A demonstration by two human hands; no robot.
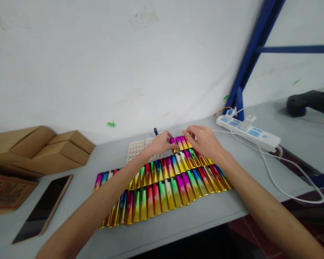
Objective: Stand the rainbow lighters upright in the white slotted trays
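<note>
"Where are the shiny pieces?"

"In the middle of the frame, on the grey bench (207, 208) — slim, metallic, mostly gold below and coloured above. The front row (162, 196) slants up toward the right, the middle row (167, 167) lies just behind it, and a short back row (181, 143) sits between the hands."

"What is the left hand (160, 142) doing?"

"Its grip is closed on a purple-topped piece (173, 141) at the left end of that short row, the thumb crossing in front."

"And the right hand (203, 140)?"

"Its fingers are bent at the right end of the same row, by the pink tops. I cannot tell whether that grip has closed on a piece — the hand hides part of it."

"What lies around them?"

"Just left of centre, partly behind the left arm, white moulded trays (135, 149), with a dark blue stick-like item (156, 131) showing behind them. At lower left, a dark-screened phone (43, 208); above it, at the left edge, folded brown cardboard (66, 151)."

"And to the right?"

"A white power strip (250, 133) with plugs in it, a white cable (268, 169) looping toward the lower right, and a blue metal frame (250, 61) rising to the upper right."
</note>
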